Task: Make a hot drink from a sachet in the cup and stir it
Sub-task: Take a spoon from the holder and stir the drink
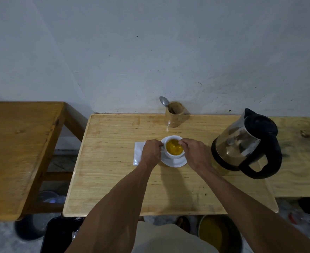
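A white cup [174, 155] full of yellow-orange liquid stands on a white saucer [176, 163] in the middle of the wooden table [114, 179]. My left hand [151, 151] is closed on the cup's left side, at its handle. My right hand [194, 152] pinches a thin stirrer or spoon handle [180, 142] over the cup's right rim; its lower end is hidden in the drink. A white sachet [137, 152] lies flat just left of the saucer, partly under my left hand.
A steel and black electric kettle [247, 143] stands right of the cup. A wooden holder [175, 114] with a metal spoon [164, 101] sits by the wall behind. A second wooden table [17, 152] is at the left. Bins stand on the floor below.
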